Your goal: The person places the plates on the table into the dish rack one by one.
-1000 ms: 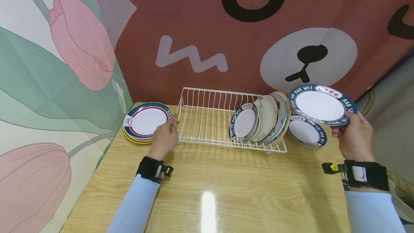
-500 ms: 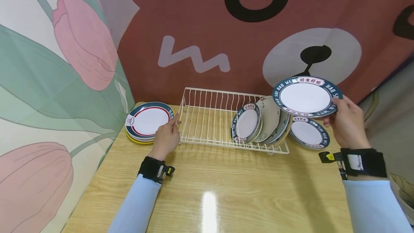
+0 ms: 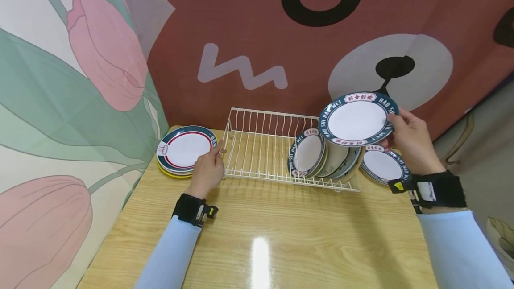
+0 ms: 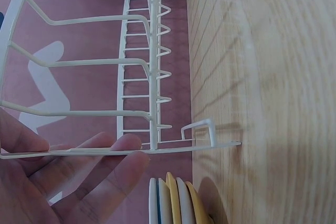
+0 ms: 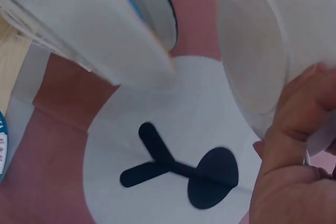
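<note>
My right hand (image 3: 413, 139) pinches the right edge of a white plate (image 3: 357, 121) with a dark teal lettered rim, thumb on top. The plate is held nearly flat above the right part of a white wire dish rack (image 3: 257, 150), and its pale underside (image 5: 252, 51) shows in the right wrist view. Upright in the rack's right half stand a small teal-rimmed plate (image 3: 308, 151) and several larger plates, partly hidden behind the held one. My left hand (image 3: 206, 171) grips the rack's left end; in the left wrist view its fingers (image 4: 115, 177) lie about the end wire (image 4: 79, 151).
Left of the rack lies a stack of plates (image 3: 186, 148), a red-ringed one on top. On the right, another teal-rimmed plate (image 3: 383, 164) lies on the wooden table (image 3: 297, 231). A printed curtain (image 3: 241, 21) hangs close behind the rack.
My right hand has carried the plate leftward, from over the plate at the right to over the rack's standing plates. The left hand stays on the rack's end.
</note>
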`<state>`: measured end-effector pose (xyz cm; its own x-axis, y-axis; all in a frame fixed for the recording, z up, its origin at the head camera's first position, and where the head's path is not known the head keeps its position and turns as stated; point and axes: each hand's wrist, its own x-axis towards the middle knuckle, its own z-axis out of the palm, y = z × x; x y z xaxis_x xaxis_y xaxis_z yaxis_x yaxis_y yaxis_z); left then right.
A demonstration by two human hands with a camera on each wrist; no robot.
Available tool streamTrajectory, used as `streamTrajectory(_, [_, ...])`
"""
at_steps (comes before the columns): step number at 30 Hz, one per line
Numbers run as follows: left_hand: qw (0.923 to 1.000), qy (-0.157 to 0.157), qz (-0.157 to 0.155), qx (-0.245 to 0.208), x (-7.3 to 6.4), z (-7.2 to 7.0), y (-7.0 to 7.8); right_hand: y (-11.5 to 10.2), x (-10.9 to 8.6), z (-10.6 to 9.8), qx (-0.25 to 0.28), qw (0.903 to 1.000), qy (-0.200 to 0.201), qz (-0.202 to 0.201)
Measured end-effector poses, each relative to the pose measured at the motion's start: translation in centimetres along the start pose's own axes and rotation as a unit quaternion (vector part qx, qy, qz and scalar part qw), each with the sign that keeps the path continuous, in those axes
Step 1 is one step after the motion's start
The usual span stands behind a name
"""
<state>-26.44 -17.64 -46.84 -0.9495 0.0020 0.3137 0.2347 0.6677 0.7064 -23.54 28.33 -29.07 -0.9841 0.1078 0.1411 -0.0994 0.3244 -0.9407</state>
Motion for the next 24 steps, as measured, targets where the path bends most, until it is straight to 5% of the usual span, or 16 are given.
streamTrajectory(5, [1.0, 0.002, 0.002, 0.003, 0.0, 0.0, 0.0, -0.4, 0.4, 1.7, -0.099, 0.9943, -0.027, -0.027])
streamTrajectory(16, [1.0, 0.005, -0.003, 0.001, 0.0, 0.1, 0.1, -0.6, 2.0, 5.2, -0.184, 0.9779, -0.085, -0.052])
streamTrajectory(24, [1.0, 0.001, -0.003, 0.0, 0.0, 0.0, 0.2, 0.0, 3.4, 7.8, -0.24, 0.9606, -0.137, -0.029])
